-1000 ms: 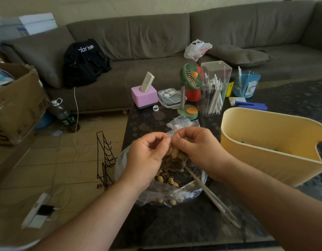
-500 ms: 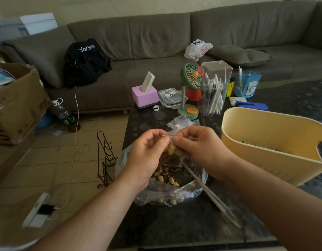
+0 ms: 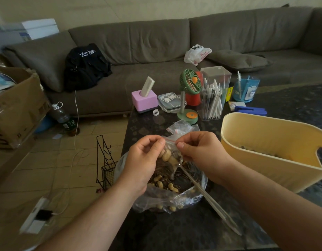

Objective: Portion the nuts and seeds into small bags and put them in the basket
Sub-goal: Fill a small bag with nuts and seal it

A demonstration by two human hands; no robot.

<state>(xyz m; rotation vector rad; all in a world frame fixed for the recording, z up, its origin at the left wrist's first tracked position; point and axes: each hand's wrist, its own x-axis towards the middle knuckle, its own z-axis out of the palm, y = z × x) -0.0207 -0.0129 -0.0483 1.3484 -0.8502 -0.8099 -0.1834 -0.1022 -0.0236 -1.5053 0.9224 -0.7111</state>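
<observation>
There is only one view, from a camera worn on the person's head, looking forward and down over the dark table (image 3: pixel 156 232). It sits close above both forearms, with the sofa (image 3: pixel 156 42) far across the room.

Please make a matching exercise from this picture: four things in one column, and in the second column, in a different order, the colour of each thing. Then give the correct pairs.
Things:
1. basket
2. desk fan
3. backpack
4. block holder with a remote control

Colours:
A. black
B. pink
C. pale yellow
D. green with an orange centre

Pairs: 1-C, 2-D, 3-A, 4-B
</observation>
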